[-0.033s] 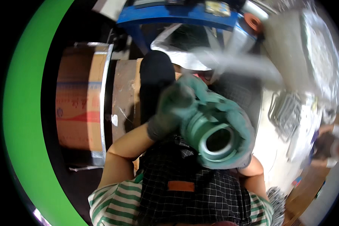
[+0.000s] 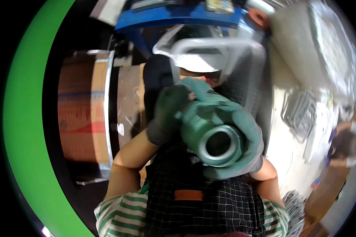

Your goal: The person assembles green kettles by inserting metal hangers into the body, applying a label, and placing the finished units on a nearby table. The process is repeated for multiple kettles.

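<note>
Fingers: those of the gloved right hand [image 2: 252,147] curl around the side of the green roll [image 2: 199,131]; those of the gloved left hand [image 2: 168,108] bunch at its upper left, too blurred to tell whether clamped.
Bundle: pale, plastic-wrapped [image 2: 304,51], upper right.
Bench: blue [image 2: 178,16], far side.
Carton: brown cardboard [image 2: 79,106], left.
Bent frame: pale [image 2: 221,42], motion-blurred, beyond roll.
Roll: before the apron, pale-ringed opening toward the wearer.
</note>
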Demonstrator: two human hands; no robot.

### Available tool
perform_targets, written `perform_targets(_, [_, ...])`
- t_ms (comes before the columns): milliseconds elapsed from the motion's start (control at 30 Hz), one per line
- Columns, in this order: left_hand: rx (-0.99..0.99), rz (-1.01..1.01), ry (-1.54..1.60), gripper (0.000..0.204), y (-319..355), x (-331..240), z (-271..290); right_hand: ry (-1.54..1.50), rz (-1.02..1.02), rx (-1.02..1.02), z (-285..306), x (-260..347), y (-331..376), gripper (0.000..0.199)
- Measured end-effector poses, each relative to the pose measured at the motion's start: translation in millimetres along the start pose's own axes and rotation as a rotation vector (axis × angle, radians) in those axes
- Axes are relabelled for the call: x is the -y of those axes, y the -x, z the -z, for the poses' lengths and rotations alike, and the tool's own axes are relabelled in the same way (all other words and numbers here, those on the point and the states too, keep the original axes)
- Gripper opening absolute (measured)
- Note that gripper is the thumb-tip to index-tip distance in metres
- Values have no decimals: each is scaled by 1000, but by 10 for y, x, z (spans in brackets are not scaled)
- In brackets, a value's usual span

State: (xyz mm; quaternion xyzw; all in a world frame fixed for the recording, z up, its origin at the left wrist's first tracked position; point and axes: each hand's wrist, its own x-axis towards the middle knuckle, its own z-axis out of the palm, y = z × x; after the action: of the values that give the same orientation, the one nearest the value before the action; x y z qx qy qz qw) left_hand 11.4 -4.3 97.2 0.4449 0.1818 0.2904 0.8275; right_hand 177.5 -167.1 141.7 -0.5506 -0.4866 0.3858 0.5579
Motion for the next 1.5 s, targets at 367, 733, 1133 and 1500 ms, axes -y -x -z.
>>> perform_targets(367, [-344, -606, -750, 43, 321, 74, 157, -712, -413, -94, 246, -552, -367, 27])
perform_targets(733, [631, -799, -883, 35, 421, -271, -163, -5, -102, -366, -239, -406, -55, 30])
perform_targets(1133, [-15, -559, -710, 30, 291, -473, -40, -184, -137, -604, 466, -1267, 45, 50])
perform_targets(1500, [592, -144, 236, 58, -366, -358, -514, -710, 713, -1155, 1870, -48, 2078, 53])
